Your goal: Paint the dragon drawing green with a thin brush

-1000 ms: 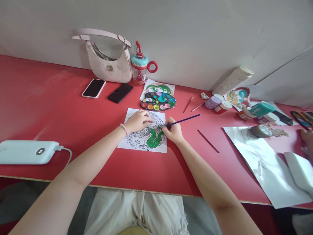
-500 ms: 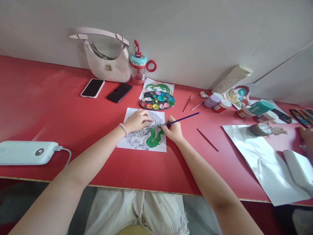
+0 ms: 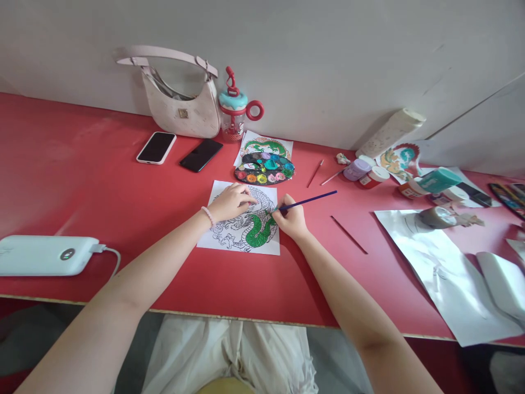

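Note:
A white sheet with a line-drawn dragon (image 3: 229,239) lies on the red table, part of its body painted green. My left hand (image 3: 233,203) rests on the upper left of this sheet, its fingers loosely stretched and nothing in them. At the sheet's right edge, my right hand (image 3: 292,218) is closed around a dark blue paintbrush (image 3: 314,199). The brush handle slants up to the right, while its tip is by the green paint and partly hidden by my fingers. Just beyond the sheet is a paint palette (image 3: 262,168), overlapping a painted green dragon picture (image 3: 268,145).
Behind stand a pale handbag (image 3: 184,115) and a donut-lidded cup (image 3: 233,117). Two phones lie near them, including a black one (image 3: 200,155). A power bank (image 3: 47,255) is at left. Rightward are a loose brush (image 3: 349,235), paint jars (image 3: 374,177) and a large sheet (image 3: 430,268).
The brush handle's end has dipped slightly while my right hand stays in place. My left hand has not moved. Another person's hand at the far right edge has mostly left view.

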Motion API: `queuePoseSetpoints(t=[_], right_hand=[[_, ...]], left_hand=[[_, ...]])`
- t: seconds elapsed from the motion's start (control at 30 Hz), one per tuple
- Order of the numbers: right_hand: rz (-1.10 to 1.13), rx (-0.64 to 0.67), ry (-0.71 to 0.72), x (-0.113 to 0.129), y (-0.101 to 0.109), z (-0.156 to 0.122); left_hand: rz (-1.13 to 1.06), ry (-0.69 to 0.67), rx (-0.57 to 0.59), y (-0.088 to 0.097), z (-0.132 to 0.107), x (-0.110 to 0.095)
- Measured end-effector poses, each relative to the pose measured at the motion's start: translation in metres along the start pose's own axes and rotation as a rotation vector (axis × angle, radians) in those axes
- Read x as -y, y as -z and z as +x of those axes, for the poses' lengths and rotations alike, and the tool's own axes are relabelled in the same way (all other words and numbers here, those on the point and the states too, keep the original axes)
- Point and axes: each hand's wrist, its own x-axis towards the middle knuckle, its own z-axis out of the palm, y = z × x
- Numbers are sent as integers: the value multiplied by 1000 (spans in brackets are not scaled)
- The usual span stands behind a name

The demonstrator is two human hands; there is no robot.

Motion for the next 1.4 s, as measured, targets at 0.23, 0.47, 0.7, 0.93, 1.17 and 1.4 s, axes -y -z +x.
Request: queuePoseSetpoints(t=[0.23, 0.47, 0.7, 0.93, 1.17, 1.4], right_hand=[[-28, 3, -21, 0, 0, 0], [-5, 33, -7, 1, 0, 0], [-4, -1, -16, 2, 1, 0], [-10, 14, -34, 1, 1, 0], [-14, 30, -23, 1, 0, -1], [-6, 11, -24, 3, 1, 0]], left_hand=[[2, -3, -2, 0, 0, 0], [-4, 0, -7, 0, 0, 0], [-5, 6, 2, 1, 0, 0], [-9, 8, 6, 1, 0, -1], [-19, 12, 5, 1, -1, -1], [-23, 17, 16, 1, -1, -1]])
